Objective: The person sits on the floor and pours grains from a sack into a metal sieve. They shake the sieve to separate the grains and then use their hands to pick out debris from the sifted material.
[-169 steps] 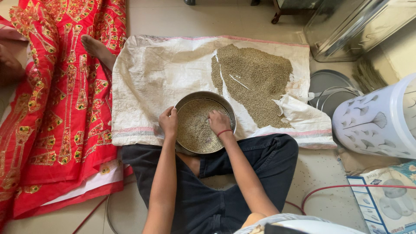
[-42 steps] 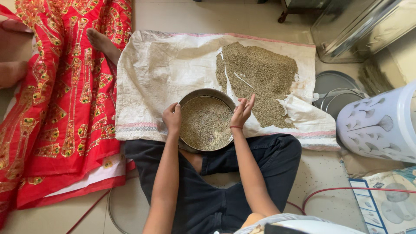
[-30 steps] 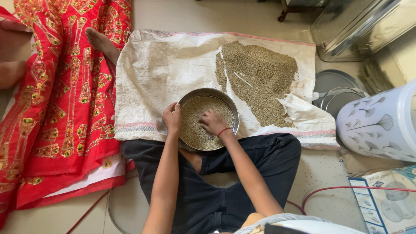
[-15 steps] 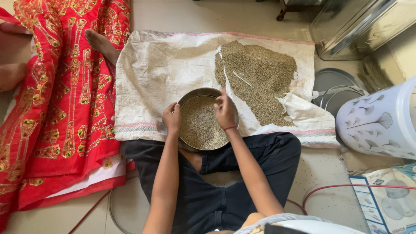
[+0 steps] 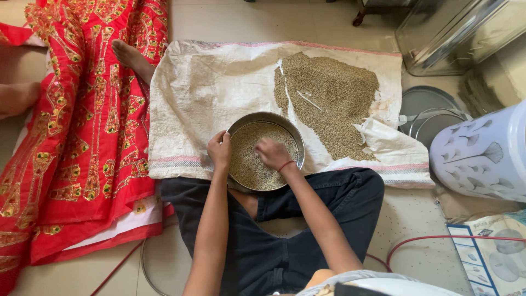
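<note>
Pale floor tiles (image 5: 263, 22) under a white woven sack (image 5: 197, 98), with a round steel pan (image 5: 285, 121) at the sack's near edge, against crossed legs in dark trousers. Holds a flat layer of small greenish-brown grain (image 5: 249, 167).

Left hand (image 5: 220, 149) closed over the pan's left rim, thumb inside, gripping it as in the earlier views; pan itself in the same spot.

Right hand (image 5: 271, 153), red thread at the wrist, now palm down in the middle of the pan with fingers curled into the grain. Half a second ago lifted at the pan's far-right rim with fingertips drawn together; a second before that, spread open beyond the right rim, toward the loose grain heap (image 5: 334, 93) that lies on the sack behind and to the right of the pan. Reads, as a judgement, as one more pass of the same round: down into the grain, up to the rim, back down. Cannot tell whether the curled fingers pinch anything.

Left of the pan, a red embroidered cloth (image 5: 82, 137) and another person's bare foot (image 5: 131, 57). Right of the pan, beyond the sack, stacked steel plates (image 5: 422, 101) and a white patterned bucket (image 5: 482, 153).
</note>
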